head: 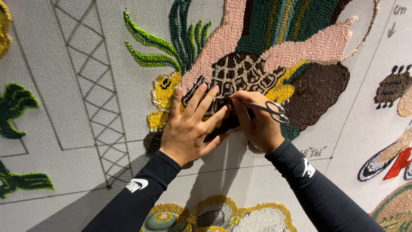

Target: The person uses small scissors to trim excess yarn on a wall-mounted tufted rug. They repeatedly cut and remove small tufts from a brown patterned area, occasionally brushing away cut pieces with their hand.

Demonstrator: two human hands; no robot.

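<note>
**Trimming the tufted turtle while bracing the cloth**

You are stretching both black sleeves (141, 193) up from the bottom edge of the grey backing cloth (77, 51), which is hanging upright in front of you. Your left hand (189, 126) is lying flat with its fingers spread, pressing on the yellow and brown pile, seemingly to keep the cloth from giving. Just beside it, touching at the thumb, your right hand (255, 124) is pinching small steel scissors (267, 107), tips aimed at the dark yarn beside the turtle shell (240, 73) near the cloth's middle. Beyond, pink flippers (317, 45) and green fronds (150, 47) are reaching toward the top edge.
</note>
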